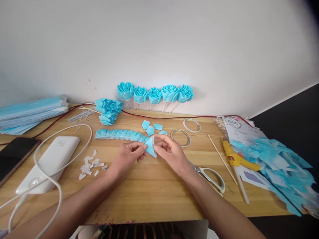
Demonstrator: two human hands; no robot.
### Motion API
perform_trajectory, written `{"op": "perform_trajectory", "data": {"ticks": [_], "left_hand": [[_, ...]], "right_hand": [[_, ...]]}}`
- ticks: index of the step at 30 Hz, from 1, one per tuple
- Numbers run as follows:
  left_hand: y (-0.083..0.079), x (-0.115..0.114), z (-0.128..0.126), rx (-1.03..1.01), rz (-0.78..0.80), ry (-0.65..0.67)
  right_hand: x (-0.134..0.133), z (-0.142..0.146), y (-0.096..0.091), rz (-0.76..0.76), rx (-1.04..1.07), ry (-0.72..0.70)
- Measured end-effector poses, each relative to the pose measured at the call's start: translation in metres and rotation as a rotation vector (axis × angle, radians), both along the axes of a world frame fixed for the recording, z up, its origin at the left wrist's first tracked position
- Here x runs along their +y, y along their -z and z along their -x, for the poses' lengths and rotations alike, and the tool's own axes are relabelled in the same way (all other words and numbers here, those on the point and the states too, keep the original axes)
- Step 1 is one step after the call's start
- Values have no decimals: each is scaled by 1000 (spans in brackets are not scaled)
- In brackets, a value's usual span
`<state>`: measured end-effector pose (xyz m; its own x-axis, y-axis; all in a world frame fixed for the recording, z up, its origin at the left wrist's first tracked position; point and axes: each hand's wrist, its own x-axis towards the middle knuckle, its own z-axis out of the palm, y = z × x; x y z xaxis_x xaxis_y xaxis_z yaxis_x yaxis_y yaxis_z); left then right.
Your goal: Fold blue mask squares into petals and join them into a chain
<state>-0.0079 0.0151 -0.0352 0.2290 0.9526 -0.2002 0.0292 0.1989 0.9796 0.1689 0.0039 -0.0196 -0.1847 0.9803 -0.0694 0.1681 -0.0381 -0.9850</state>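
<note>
Between both hands is a small blue paper piece [151, 146] with a pale edge, held over the middle of the table. My left hand [129, 153] pinches it from the left, thumb against the paper. From the right, my right hand [171, 153] grips its other side between thumb and fingers. Just behind my hands lies a row of overlapping folded blue petals [117, 134], its right end close to the held piece. Several flat cut blue pieces [150, 130] are scattered beyond. Two tape rolls [181, 138] lie behind my right hand.
Blue paper flowers [154, 95] on sticks lean against the wall; more flowers [108, 109] lie left. White scraps [87, 166], a power bank [50, 166] with cable and a phone [17, 156] occupy the left. Scissors [211, 177], a yellow glue gun [239, 159] and blue sheets [279, 162] are right.
</note>
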Motion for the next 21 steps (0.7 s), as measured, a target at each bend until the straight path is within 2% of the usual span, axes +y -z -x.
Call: {"op": "perform_trajectory", "data": {"ticks": [3, 6, 11, 21], "left_hand": [[2, -1, 0, 26, -8, 6], [4, -3, 0, 74, -39, 22], [3, -4, 2, 30, -95, 62], [2, -2, 1, -43, 5, 57]], "right_hand": [[0, -1, -3, 45, 26, -25], [0, -1, -3, 26, -33, -65], [1, -3, 3, -52, -83, 1], [1, -3, 3, -46, -69, 17]]}}
